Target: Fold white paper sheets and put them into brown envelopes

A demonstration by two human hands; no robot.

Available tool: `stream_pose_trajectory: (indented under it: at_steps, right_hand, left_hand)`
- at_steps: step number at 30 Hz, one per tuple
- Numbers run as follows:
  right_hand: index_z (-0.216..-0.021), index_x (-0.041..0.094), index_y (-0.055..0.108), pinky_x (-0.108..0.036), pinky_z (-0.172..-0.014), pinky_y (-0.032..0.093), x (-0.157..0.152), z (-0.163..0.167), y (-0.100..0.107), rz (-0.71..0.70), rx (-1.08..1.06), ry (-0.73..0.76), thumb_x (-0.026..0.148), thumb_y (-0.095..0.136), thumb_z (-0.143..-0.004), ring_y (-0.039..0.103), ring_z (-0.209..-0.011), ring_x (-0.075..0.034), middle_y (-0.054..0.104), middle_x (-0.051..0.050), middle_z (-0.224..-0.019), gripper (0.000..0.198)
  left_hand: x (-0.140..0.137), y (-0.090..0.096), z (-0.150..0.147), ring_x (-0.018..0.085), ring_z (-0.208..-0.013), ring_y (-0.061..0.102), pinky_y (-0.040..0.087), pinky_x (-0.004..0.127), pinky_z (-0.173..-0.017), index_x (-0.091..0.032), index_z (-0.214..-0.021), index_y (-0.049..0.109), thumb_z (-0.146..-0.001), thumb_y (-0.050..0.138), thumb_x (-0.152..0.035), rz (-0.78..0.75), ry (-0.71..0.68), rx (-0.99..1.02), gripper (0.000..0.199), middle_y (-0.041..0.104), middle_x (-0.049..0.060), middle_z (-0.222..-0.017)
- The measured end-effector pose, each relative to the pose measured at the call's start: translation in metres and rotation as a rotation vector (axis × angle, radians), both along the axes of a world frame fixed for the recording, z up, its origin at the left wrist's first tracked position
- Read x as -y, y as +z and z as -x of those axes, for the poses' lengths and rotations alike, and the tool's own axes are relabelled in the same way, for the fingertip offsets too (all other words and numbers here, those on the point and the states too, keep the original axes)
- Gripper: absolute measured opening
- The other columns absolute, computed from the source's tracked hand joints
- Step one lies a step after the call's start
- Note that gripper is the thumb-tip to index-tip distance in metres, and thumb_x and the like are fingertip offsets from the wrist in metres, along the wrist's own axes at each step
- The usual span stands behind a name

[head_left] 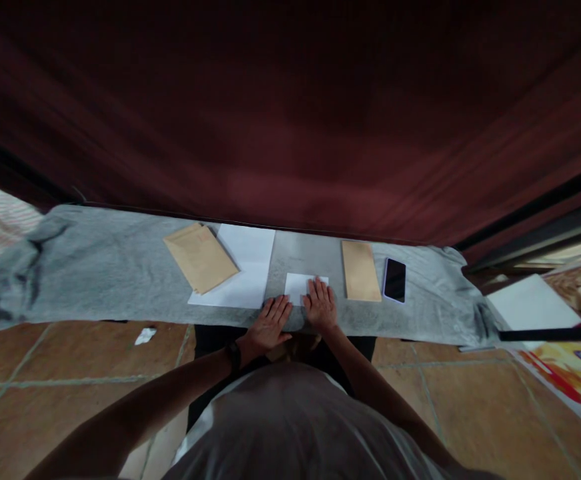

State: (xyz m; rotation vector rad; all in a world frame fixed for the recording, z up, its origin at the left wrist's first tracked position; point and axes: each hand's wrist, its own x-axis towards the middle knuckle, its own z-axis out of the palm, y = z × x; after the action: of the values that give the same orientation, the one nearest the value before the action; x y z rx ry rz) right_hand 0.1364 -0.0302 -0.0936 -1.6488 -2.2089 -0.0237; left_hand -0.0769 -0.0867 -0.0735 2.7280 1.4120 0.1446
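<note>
A small white sheet of paper (pixel 296 284), perhaps folded, lies on the grey cloth in front of me. My right hand (pixel 321 305) rests flat on its right part, fingers stretched out and covering that side. At the sheet's lower left corner lies my left hand (pixel 272 321), palm down with its fingers extended and a dark band on the wrist. Left of the hands are larger white sheets (pixel 255 267), with several brown envelopes (pixel 200 259) stacked partly over them. One more brown envelope (pixel 361 272) is on the right.
A phone (pixel 395 280) lies right of the single envelope. Grey cloth (pixel 105 267) covers the narrow table, and a dark red panel (pixel 290 133) rises along its far edge. On the tiled floor is a crumpled white scrap (pixel 145 335). A white board-like item (pixel 533 310) stands at far right.
</note>
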Motion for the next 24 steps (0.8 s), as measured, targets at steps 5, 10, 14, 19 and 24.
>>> stream_pose_trajectory:
  at_steps: [5, 10, 14, 19, 24]
  right_hand:
    - [-0.154, 0.008, 0.040, -0.051, -0.119, 0.028, 0.012, -0.012, -0.001, 0.012, 0.005, -0.008, 0.036, 0.039, -0.106, 0.038, -0.146, -0.032, 0.041, -0.020, -0.158, 0.056]
    - [-0.151, 0.008, 0.044, -0.050, -0.119, 0.027, 0.012, -0.021, 0.005, 0.088, 0.035, -0.006, 0.033, 0.039, -0.105, 0.037, -0.146, -0.032, 0.041, -0.019, -0.158, 0.053]
    - [-0.148, 0.010, 0.048, -0.048, -0.120, 0.026, -0.013, -0.016, 0.018, 0.150, 0.037, 0.022, 0.027, 0.039, -0.104, 0.036, -0.146, -0.030, 0.042, -0.015, -0.159, 0.049]
    - [-0.142, 0.014, 0.055, -0.047, -0.118, 0.028, -0.051, -0.008, 0.038, 0.308, 0.029, 0.048, 0.019, 0.044, -0.099, 0.049, -0.133, -0.028, 0.055, -0.016, -0.146, 0.045]
    - [-0.112, 0.014, 0.072, -0.036, -0.104, 0.044, -0.082, -0.008, 0.055, 0.409, -0.043, 0.033, 0.009, 0.057, -0.087, 0.060, -0.116, -0.025, 0.070, -0.014, -0.116, 0.030]
  left_hand:
    - [0.003, 0.003, -0.003, 0.032, -0.155, 0.020, 0.017, 0.052, -0.126, -0.010, -0.157, 0.032, -0.096, 0.050, -0.057, -0.004, 0.005, 0.006, 0.079, 0.027, 0.020, -0.165]
    - [0.004, 0.002, -0.004, 0.033, -0.155, 0.018, 0.017, 0.053, -0.127, -0.007, -0.157, 0.030, -0.097, 0.047, -0.059, -0.015, 0.012, -0.023, 0.081, 0.025, 0.021, -0.165]
    - [0.006, 0.001, -0.005, 0.032, -0.156, 0.015, 0.018, 0.053, -0.127, -0.008, -0.159, 0.026, -0.097, 0.050, -0.054, -0.012, 0.020, -0.032, 0.080, 0.023, 0.020, -0.166]
    - [0.006, -0.005, -0.005, 0.032, -0.155, 0.016, 0.018, 0.053, -0.126, -0.008, -0.158, 0.027, -0.096, 0.053, -0.052, -0.008, 0.039, -0.041, 0.081, 0.023, 0.021, -0.165]
    - [0.004, -0.016, -0.002, 0.033, -0.155, 0.020, 0.022, 0.054, -0.125, -0.010, -0.159, 0.026, -0.097, 0.052, -0.051, -0.080, 0.042, 0.051, 0.079, 0.026, 0.021, -0.165]
